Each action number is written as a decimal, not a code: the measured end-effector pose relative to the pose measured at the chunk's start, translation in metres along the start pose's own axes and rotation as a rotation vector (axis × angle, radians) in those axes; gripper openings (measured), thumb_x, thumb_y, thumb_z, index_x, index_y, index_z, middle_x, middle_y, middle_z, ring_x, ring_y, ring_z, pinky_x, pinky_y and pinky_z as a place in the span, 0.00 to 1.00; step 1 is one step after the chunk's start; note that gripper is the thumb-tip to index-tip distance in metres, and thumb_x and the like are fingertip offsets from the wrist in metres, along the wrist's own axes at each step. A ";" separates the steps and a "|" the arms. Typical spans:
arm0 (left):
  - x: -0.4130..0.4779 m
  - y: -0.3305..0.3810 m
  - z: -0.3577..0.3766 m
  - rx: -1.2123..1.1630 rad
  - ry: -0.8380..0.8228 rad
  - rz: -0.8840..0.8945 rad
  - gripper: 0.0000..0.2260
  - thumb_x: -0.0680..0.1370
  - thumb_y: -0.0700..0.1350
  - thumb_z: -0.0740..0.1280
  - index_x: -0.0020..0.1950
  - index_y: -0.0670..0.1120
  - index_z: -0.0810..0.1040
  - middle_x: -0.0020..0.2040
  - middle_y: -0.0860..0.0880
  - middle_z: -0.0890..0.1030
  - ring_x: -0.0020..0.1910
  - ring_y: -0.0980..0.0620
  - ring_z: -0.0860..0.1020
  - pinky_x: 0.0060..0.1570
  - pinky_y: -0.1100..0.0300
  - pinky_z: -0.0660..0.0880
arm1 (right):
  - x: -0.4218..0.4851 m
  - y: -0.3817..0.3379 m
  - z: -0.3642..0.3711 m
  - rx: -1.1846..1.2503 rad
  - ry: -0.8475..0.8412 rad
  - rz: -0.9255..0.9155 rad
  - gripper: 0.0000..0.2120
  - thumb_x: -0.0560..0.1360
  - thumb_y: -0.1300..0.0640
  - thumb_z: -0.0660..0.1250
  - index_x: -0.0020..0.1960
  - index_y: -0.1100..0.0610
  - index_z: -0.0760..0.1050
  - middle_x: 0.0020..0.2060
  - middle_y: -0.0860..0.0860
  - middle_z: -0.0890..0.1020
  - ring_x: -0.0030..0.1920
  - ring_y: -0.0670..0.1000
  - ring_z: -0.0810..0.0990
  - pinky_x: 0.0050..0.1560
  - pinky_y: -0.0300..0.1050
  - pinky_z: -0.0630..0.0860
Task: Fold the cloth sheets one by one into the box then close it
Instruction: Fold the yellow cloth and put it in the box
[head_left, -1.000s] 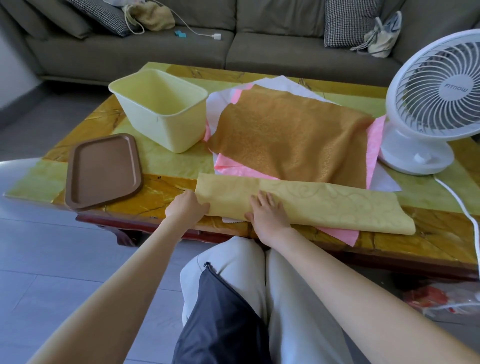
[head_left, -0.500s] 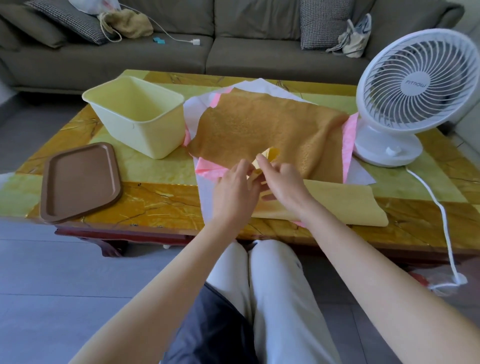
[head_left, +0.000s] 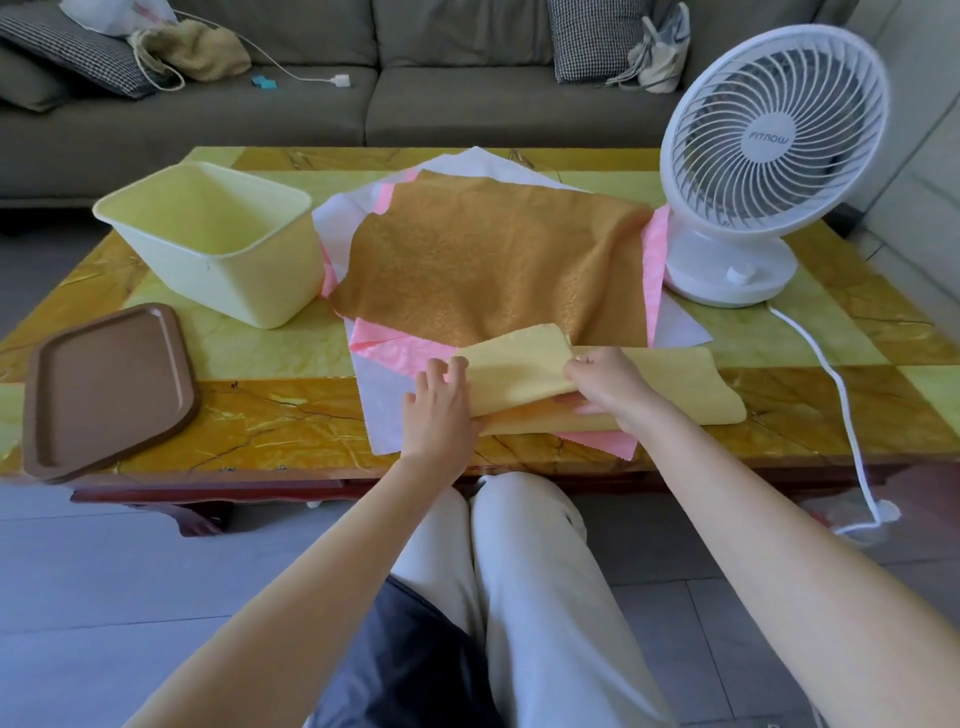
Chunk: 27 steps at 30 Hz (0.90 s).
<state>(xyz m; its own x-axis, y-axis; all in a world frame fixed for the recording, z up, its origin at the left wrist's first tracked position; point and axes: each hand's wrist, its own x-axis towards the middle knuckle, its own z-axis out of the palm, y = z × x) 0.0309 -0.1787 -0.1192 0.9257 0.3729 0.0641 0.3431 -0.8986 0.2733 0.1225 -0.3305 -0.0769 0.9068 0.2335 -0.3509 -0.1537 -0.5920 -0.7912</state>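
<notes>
A pale yellow cloth (head_left: 670, 384) lies at the table's near edge, its left end folded over to the right. My left hand (head_left: 439, 402) presses flat on the fold's left side. My right hand (head_left: 605, 382) pinches the turned-over flap. Behind it spreads a golden-brown cloth (head_left: 493, 260) on top of a pink sheet (head_left: 384, 345) and a white sheet (head_left: 382, 410). The light yellow box (head_left: 218, 239) stands open at the back left. Its brown lid (head_left: 106, 387) lies upside down at the near left corner.
A white desk fan (head_left: 763, 156) stands at the table's right, its cord (head_left: 836, 395) trailing over the near edge to the floor. A grey sofa (head_left: 467, 88) with cushions and bags runs behind the table (head_left: 270, 421). My knees are under the near edge.
The yellow strip's left end was lifted by both hands and carried rightward over itself. My left hand now lies flat on the fold and the view has shifted a little right.
</notes>
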 end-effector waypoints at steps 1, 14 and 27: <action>-0.001 -0.001 0.001 -0.010 -0.014 -0.007 0.26 0.75 0.37 0.64 0.70 0.45 0.60 0.64 0.44 0.66 0.60 0.43 0.69 0.50 0.53 0.69 | 0.002 0.004 0.000 -0.064 0.019 0.015 0.13 0.78 0.59 0.56 0.52 0.67 0.74 0.48 0.54 0.74 0.51 0.58 0.80 0.54 0.53 0.79; 0.002 -0.010 0.010 0.187 -0.005 0.443 0.20 0.72 0.29 0.62 0.60 0.47 0.73 0.58 0.47 0.72 0.55 0.45 0.71 0.51 0.56 0.70 | 0.020 0.044 0.007 -0.045 0.025 0.112 0.22 0.79 0.47 0.58 0.64 0.62 0.66 0.48 0.54 0.78 0.45 0.50 0.78 0.44 0.43 0.76; 0.002 -0.012 0.013 0.079 -0.143 0.405 0.16 0.79 0.37 0.56 0.66 0.48 0.68 0.63 0.49 0.69 0.60 0.49 0.69 0.52 0.59 0.68 | 0.020 0.045 0.007 -0.361 0.109 -0.003 0.17 0.79 0.53 0.60 0.33 0.56 0.63 0.34 0.52 0.69 0.38 0.53 0.71 0.29 0.39 0.62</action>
<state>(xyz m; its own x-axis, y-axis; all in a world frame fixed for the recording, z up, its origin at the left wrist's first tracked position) 0.0309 -0.1706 -0.1348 0.9989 -0.0441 0.0156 -0.0462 -0.9828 0.1788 0.1310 -0.3471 -0.1235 0.9464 0.1640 -0.2782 -0.0201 -0.8299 -0.5576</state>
